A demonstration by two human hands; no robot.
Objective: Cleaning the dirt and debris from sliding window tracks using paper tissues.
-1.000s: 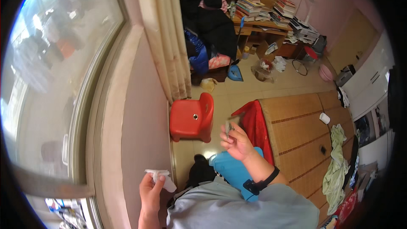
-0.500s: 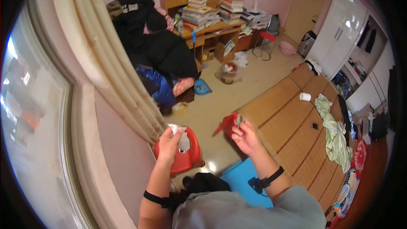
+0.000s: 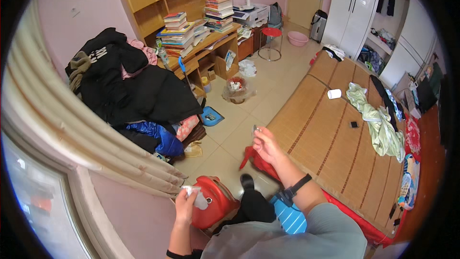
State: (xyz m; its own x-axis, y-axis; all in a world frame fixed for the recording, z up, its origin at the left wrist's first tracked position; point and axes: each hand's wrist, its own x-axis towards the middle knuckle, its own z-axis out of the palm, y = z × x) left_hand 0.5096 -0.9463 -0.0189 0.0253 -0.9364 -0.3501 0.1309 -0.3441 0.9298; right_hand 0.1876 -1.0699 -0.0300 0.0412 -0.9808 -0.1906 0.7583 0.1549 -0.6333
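My left hand [image 3: 183,207] is closed on a thin white tissue [image 3: 201,202], which hangs from the fingertips. Just behind it is a red plastic stool [image 3: 218,208] with a hole in its top. Raised near the bed's edge, my right hand [image 3: 268,147] pinches a small greyish object [image 3: 255,129] between thumb and fingers. It is too small to name. Red cloth [image 3: 261,164] shows below this hand, and a blue striped item [image 3: 291,219] lies closer to my body.
A bed with a bamboo mat [image 3: 306,134] fills the right side, with a white roll [image 3: 334,94] and green cloth [image 3: 378,127]. Ahead are a bagged bin [image 3: 237,95], a blue dustpan [image 3: 211,116] and a book-laden desk [image 3: 223,43]. Dark clothes [image 3: 139,88] are heaped left.
The view has swung, and more bed and floor show. My leg and black shoe now appear stepping forward beside the stool. Both hands keep hold of their items.
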